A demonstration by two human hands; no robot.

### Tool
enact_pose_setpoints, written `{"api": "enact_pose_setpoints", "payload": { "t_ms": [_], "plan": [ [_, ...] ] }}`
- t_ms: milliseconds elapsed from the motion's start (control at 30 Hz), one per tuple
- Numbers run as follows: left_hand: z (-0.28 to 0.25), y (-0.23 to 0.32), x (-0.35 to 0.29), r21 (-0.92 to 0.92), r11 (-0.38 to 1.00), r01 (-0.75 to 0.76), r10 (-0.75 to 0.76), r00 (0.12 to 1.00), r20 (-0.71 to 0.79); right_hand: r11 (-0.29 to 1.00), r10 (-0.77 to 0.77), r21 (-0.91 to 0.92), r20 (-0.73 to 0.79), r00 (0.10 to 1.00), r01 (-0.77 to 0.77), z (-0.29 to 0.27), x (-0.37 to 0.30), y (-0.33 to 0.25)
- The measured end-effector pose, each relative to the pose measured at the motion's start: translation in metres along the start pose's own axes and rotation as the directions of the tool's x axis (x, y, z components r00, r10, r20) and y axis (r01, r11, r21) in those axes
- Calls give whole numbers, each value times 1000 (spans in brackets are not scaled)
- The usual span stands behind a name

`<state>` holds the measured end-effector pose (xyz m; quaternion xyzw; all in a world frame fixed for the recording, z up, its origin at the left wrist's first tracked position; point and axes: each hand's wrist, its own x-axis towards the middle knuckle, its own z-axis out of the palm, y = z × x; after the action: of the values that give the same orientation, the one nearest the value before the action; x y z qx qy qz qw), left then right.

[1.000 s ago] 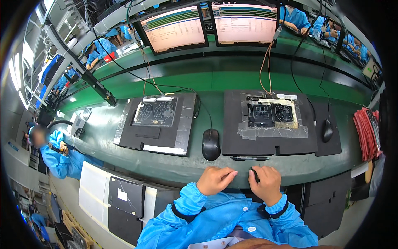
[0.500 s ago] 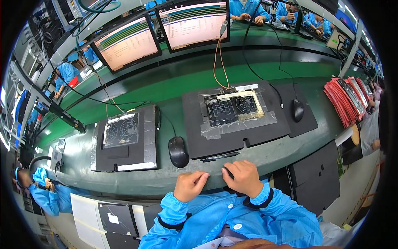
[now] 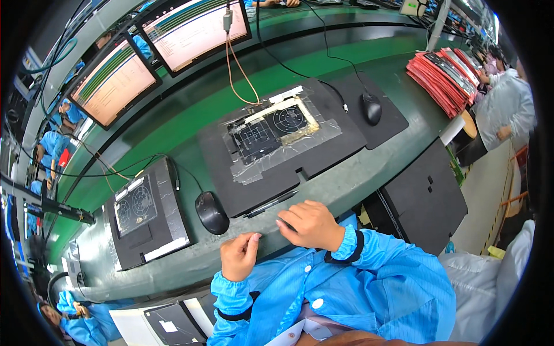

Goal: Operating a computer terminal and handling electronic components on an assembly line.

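Note:
My left hand (image 3: 238,255) is curled into a loose fist at the bench's front edge, thumb up, with nothing visible in it. To its right, my right hand (image 3: 313,225) is also closed, its fingers bent. A small dark patch shows at its fingertips, too small to make out. Just beyond it a black pen (image 3: 270,204) lies along the front of a black foam board (image 3: 271,181). A taped-down black test fixture (image 3: 271,128) with a cross grid and a ring target sits on that board. A black mouse (image 3: 212,213) rests beyond my left hand.
A second foam board with a ring-target panel (image 3: 135,206) lies at left. Another mouse (image 3: 371,108) is on a pad at right, near stacked red sleeves (image 3: 443,81). Two monitors (image 3: 193,29) and hanging cables (image 3: 239,69) stand behind. A person in white (image 3: 505,109) is at far right.
The view has turned and shifted right, so the bench tilts and the monitors sit further left. Both my hands stay closed near the bench edge. A person in white now shows more at right.

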<state>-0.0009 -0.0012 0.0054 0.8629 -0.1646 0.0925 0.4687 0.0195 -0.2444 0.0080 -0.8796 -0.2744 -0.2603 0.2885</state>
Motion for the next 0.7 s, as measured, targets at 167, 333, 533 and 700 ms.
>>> {"api": "enact_pose_setpoints", "payload": {
  "t_ms": [167, 333, 533, 700],
  "plan": [
    [1, -4, 1, -3, 1000, -6, 6, 1000, 15, 1000, 8, -10, -1, 1000, -8, -2, 0, 0],
    [2, -4, 0, -4, 1000, 14, -14, 1000, 1, 1000, 15, -5, 12, 1000, -15, -1, -1, 1],
    [2, -4, 0, 15, 1000, 10, -10, 1000, 2, 1000, 4, 25, -16, 1000, -3, 0, -1, 2],
    [2, -4, 3, 12, 1000, -2, 2, 1000, 10, 1000, -3, 15, -21, 1000, 3, 0, -1, 4]
  ]
}}
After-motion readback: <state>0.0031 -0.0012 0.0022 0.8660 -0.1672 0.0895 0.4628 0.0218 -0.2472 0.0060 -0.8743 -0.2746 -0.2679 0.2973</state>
